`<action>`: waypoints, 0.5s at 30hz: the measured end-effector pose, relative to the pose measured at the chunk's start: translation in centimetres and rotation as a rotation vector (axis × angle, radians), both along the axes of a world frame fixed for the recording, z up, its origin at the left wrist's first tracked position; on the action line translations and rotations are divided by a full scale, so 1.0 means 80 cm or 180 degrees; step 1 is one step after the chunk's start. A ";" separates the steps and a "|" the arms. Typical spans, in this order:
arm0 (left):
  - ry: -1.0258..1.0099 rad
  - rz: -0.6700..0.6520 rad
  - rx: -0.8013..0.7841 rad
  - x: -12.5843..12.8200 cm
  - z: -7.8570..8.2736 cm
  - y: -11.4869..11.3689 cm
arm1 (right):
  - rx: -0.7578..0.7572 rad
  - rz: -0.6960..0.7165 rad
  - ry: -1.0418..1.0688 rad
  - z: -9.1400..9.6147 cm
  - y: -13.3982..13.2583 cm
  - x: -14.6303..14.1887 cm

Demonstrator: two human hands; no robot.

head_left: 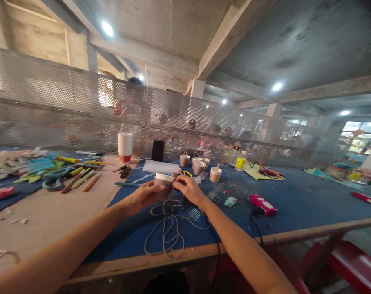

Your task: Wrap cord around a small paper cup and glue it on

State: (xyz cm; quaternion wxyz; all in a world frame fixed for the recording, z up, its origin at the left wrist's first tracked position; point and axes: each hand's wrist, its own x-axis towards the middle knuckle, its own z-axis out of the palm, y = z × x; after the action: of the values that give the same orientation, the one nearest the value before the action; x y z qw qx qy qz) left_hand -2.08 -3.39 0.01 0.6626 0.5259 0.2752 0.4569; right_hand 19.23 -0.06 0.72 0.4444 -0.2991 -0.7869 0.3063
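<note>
My left hand grips a paper cup with a white rim, its side covered in something grey-brown that looks like wound cord. At the cup's right side, the fingers of my right hand are pinched together; whether they hold the cord's end or press the wall is too small to tell. Below both hands a loose grey cord lies in loops on the blue table. Beyond them stand several similar wrapped cups, some with handles, and a cup with a stick.
A stack of white paper cups and a black phone stand at the back. Scissors and felt pieces lie left. Clear sticks, a yellow-labelled bottle and a pink device with a black cable are on the right.
</note>
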 end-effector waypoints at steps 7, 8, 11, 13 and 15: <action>-0.0072 -0.0093 -0.0026 -0.003 -0.005 0.005 | -0.0058 0.0015 -0.0003 -0.001 0.003 0.001; -0.0066 -0.0087 -0.0040 -0.003 -0.005 0.005 | -0.0070 0.0012 0.0001 -0.002 0.003 0.001; -0.0020 -0.0048 -0.0094 -0.002 -0.002 0.003 | -0.0135 -0.0039 0.0022 -0.003 0.003 0.000; 0.0004 -0.0004 -0.0103 -0.002 0.000 0.001 | -0.0211 -0.0058 0.0076 -0.003 0.002 0.000; 0.0021 0.0089 -0.0096 -0.002 0.002 -0.001 | -0.0341 0.0000 0.0167 -0.001 0.000 -0.002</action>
State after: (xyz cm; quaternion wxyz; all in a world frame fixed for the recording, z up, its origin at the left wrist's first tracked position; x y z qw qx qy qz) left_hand -2.24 -3.43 0.13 0.6631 0.5134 0.2916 0.4602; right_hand 19.10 -0.02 0.60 0.4482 -0.3143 -0.7575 0.3557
